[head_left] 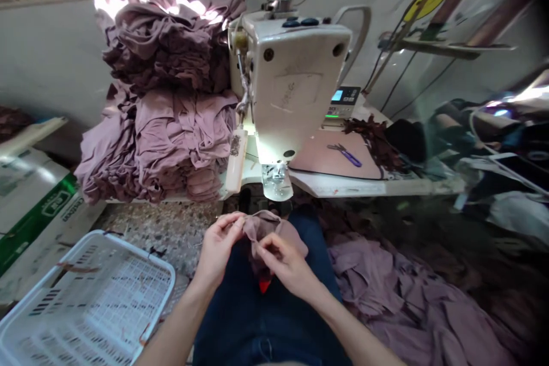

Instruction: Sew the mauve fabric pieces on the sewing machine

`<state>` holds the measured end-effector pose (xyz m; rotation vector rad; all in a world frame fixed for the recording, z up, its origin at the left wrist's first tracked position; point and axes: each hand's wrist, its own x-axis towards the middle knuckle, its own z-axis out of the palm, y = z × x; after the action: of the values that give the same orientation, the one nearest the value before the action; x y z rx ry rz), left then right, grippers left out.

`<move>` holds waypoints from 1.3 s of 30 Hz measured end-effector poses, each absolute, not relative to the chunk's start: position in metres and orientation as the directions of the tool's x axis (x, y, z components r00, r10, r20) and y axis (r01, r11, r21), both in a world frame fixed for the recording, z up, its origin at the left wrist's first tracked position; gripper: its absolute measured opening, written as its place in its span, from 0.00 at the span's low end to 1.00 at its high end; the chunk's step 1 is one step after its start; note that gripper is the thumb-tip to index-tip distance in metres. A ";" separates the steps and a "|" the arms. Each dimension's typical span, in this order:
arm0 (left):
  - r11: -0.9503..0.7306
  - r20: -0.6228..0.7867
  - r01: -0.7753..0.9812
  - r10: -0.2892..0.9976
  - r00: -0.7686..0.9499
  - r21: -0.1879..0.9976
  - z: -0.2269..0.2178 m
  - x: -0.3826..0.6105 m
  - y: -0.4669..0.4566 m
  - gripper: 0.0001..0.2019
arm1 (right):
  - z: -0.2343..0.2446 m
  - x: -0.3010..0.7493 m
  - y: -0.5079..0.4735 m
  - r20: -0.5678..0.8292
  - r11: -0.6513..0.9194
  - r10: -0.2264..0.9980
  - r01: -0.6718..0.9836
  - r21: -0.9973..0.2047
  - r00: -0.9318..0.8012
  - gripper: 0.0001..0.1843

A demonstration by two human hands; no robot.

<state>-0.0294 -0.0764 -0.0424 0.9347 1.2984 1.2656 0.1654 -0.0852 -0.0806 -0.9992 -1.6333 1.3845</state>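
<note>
Head view is showing you sitting in front of the sewing machine (287,80), working a small mauve fabric piece (274,227) above your lap. Your left hand (218,249) is pinching its left edge between thumb and fingertips, and your right hand (286,266) is pinching nearer the middle, so neither hand is spread and they're just apart. Biggest risk I'm seeing: you're holding it up over your jeans (266,326) with nothing under it, so if a pinch slips, the piece could drop and get lost in the loose mauve cloth (412,291) heaped low on the right. Pulling hard between those two pinches could also stretch or tear it, since it's looking like thin knit. The little red bit (265,285) showing below your hands could slip away too, though I can't tell what it is. The piece is lying roughly crosswise, its long axis running left to right across your lap, with a darker fold sagging toward you, but I can't tell which end is which.
</note>
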 end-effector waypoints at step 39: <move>-0.297 0.207 0.340 0.938 0.277 0.892 0.011 -0.017 -0.024 0.16 | -0.002 0.223 -0.039 0.334 0.286 0.938 0.332 -0.899 0.096 0.17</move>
<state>-0.0175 -0.0239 0.0110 1.7938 1.1613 1.0042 0.2226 -0.0386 -0.0022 -1.2513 -1.4525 0.6913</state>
